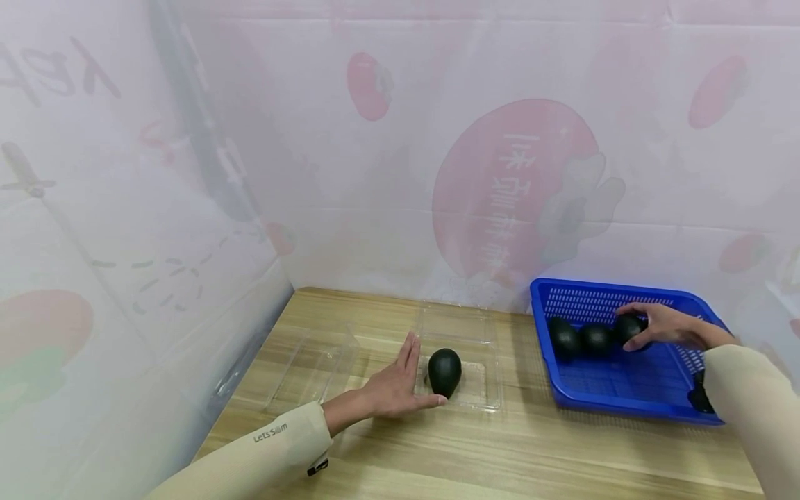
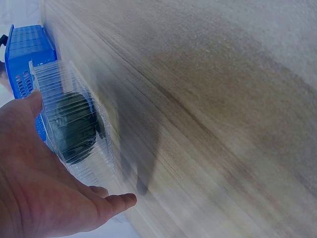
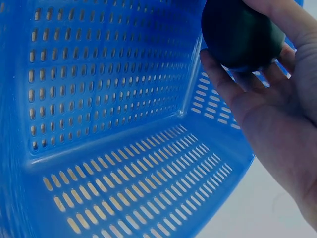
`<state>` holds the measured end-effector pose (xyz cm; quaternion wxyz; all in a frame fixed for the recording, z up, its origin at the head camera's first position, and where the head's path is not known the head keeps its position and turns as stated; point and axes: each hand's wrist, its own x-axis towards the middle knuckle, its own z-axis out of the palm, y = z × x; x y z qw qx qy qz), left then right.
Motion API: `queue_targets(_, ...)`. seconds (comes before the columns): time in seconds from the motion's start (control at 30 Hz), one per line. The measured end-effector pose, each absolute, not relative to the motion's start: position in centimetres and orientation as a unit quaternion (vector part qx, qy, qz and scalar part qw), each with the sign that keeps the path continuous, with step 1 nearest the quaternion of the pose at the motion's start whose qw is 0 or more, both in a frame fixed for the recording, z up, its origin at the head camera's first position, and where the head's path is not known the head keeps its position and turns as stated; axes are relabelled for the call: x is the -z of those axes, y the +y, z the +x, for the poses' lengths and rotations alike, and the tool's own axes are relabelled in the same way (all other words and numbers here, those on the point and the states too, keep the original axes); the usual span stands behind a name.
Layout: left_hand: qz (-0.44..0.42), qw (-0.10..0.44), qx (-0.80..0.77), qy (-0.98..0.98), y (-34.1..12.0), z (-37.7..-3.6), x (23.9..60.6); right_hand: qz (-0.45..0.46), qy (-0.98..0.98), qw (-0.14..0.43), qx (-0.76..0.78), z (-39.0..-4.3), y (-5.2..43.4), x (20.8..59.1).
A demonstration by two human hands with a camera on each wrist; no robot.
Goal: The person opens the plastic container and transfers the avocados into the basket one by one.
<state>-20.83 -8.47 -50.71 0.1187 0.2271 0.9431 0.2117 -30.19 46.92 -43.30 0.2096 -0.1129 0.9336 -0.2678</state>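
In the head view my right hand (image 1: 669, 325) grips a dark green avocado (image 1: 628, 329) inside the blue basket (image 1: 615, 410). The right wrist view shows the fingers curled round that avocado (image 3: 240, 37). Two more avocados (image 1: 596, 339) lie in a row to its left. At the table's middle, a clear plastic clamshell box (image 1: 490, 389) stands with its lid raised and one avocado (image 1: 444, 373) inside. My left hand (image 1: 395, 389) rests against the box's left side, fingers straight and thumb spread toward its front edge.
A second clear plastic box (image 1: 306, 368) stands left of my left hand. Something dark (image 1: 700, 397) lies in the basket's right end, partly behind my sleeve. Printed cloth (image 1: 375, 173) hangs behind the wooden table (image 1: 537, 451) and along its left side.
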Motion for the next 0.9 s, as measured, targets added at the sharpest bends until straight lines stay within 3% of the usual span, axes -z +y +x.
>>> queue_targets(0.53, 0.239, 0.116, -0.222, 0.938, -8.7, -20.8, 50.7, -0.122, 0.933, 0.228, 0.252, -30.3, 46.2, 43.8)
queue_targets(0.9, 0.231, 0.120, -0.227, 0.938, -8.7, -20.9, 51.0, -0.096, 0.926, 0.270, 0.244, -30.3, 46.0, 43.9)
